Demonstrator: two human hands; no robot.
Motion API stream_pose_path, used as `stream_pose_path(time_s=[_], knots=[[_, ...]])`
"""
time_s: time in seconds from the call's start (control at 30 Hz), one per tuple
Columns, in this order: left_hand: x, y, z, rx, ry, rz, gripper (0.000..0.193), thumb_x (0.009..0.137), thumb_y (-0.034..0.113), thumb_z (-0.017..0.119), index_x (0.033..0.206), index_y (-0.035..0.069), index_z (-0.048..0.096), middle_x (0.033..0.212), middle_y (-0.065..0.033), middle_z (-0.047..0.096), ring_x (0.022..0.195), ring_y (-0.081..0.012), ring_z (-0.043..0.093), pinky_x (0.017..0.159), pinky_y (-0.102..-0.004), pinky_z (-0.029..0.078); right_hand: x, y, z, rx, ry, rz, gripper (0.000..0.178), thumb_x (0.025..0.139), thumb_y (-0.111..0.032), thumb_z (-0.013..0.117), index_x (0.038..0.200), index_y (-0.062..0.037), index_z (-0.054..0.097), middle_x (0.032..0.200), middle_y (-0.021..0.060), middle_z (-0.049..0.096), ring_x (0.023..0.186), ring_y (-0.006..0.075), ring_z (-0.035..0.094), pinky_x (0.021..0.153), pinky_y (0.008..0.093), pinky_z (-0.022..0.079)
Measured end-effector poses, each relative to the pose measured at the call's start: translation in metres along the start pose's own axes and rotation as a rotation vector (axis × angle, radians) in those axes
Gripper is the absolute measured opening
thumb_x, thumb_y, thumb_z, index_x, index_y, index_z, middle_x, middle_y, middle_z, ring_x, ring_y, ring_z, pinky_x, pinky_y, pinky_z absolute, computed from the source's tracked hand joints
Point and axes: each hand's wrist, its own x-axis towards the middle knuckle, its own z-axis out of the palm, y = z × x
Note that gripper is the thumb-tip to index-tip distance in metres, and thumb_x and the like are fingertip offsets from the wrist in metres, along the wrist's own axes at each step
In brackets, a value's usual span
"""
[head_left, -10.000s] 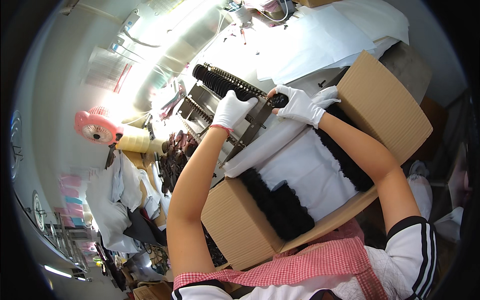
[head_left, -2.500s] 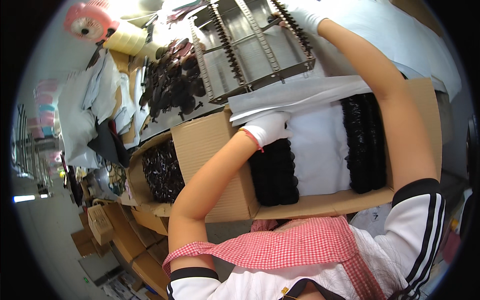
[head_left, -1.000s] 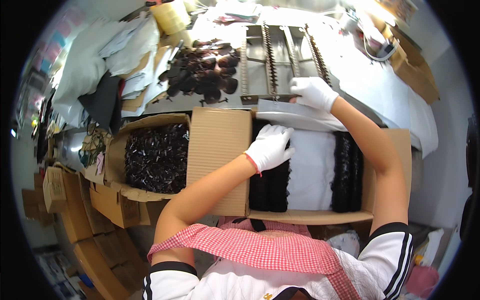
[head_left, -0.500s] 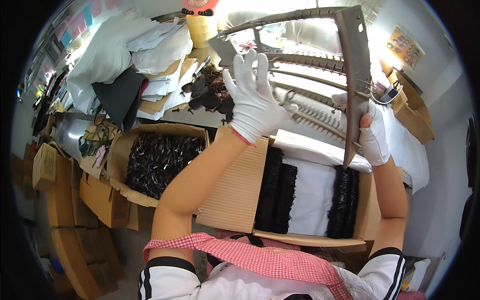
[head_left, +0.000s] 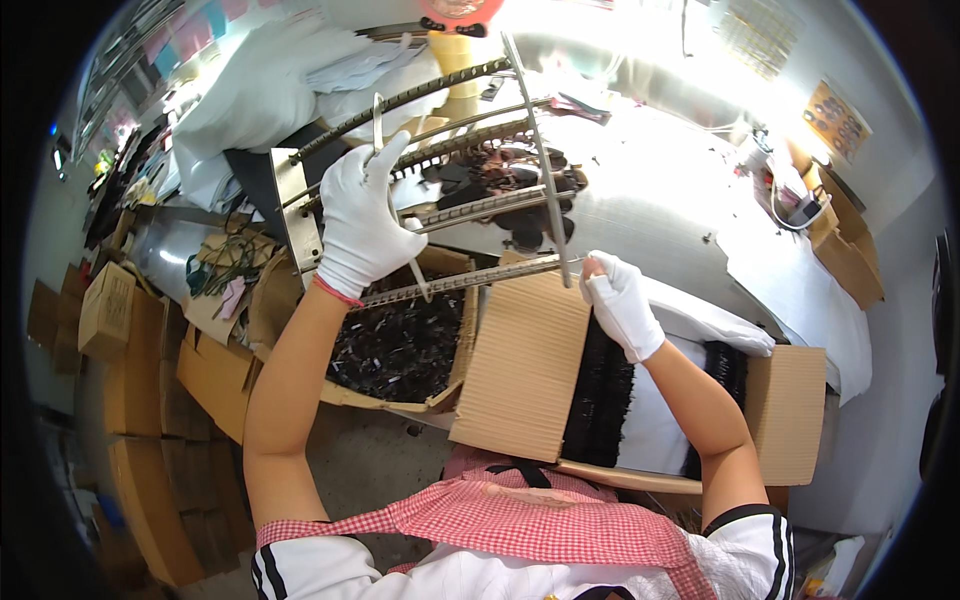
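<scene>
A metal rack (head_left: 485, 203) with several toothed bars is held up over the worktable, tilted. Its flat plate end (head_left: 294, 200) is at the left and a thin side bar closes it at the right. My left hand (head_left: 365, 215), in a white glove, grips the rack near the plate, with the thumb spread by a crosspiece. My right hand (head_left: 625, 308), also gloved with a bare thumb tip, is closed at the rack's lower right corner. What lies between its fingers is mostly hidden. Small dark pieces (head_left: 525, 180) lie on the table behind the rack.
Below the rack is a carton of small black pieces (head_left: 400, 345). To its right, an open carton (head_left: 790, 415) holds rows of black fringed pieces (head_left: 598, 400) on white sheeting. White plastic bags (head_left: 240, 100) are heaped at the far left, and stacked boxes (head_left: 135, 380) stand at left.
The rack has moved left and turned, its broad plate now at the left. My left hand, spread before, has closed on it. My right hand has come down and left to its corner.
</scene>
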Motion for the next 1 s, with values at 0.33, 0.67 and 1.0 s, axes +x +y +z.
stream_pose_path(time_s=[0.33, 0.67, 1.0], knots=[[-0.077, -0.088, -0.045, -0.012, -0.203, -0.163, 0.090, 0.052, 0.019, 0.077, 0.139, 0.014, 0.051, 0.115, -0.0142, 0.055, 0.110, -0.0361, 0.052, 0.098, -0.0457, 0.040, 0.021, -0.017, 0.089, -0.058, -0.353, 0.024, 0.011, 0.088, -0.010, 0.046, 0.091, -0.0042, 0.055, 0.079, 0.0035, 0.059, 0.063, 0.0107, 0.051, 0.057, 0.0259, 0.041], [-0.113, -0.142, -0.059, -0.024, -0.323, -0.283, 0.093, 0.054, 0.016, 0.078, 0.142, 0.017, 0.047, 0.120, -0.0168, 0.054, 0.115, -0.0368, 0.050, 0.104, -0.0457, 0.039, 0.079, 0.025, 0.011, 0.322, 0.355, 0.195, 0.026, 0.104, -0.024, 0.043, 0.092, -0.0083, 0.059, 0.067, 0.0006, 0.057, 0.054, 0.0094, 0.053, 0.051, 0.0241, 0.043], [-0.098, -0.109, -0.048, -0.147, -0.262, -0.042, 0.088, 0.054, 0.017, 0.077, 0.137, 0.016, 0.050, 0.115, -0.0177, 0.054, 0.109, -0.0382, 0.052, 0.098, -0.0459, 0.041, 0.100, -0.078, 0.127, 0.291, -0.238, 0.289, 0.023, 0.102, -0.032, 0.053, 0.101, -0.0094, 0.058, 0.064, -0.0088, 0.040, 0.049, 0.0033, 0.033, 0.044, 0.0216, 0.025]])
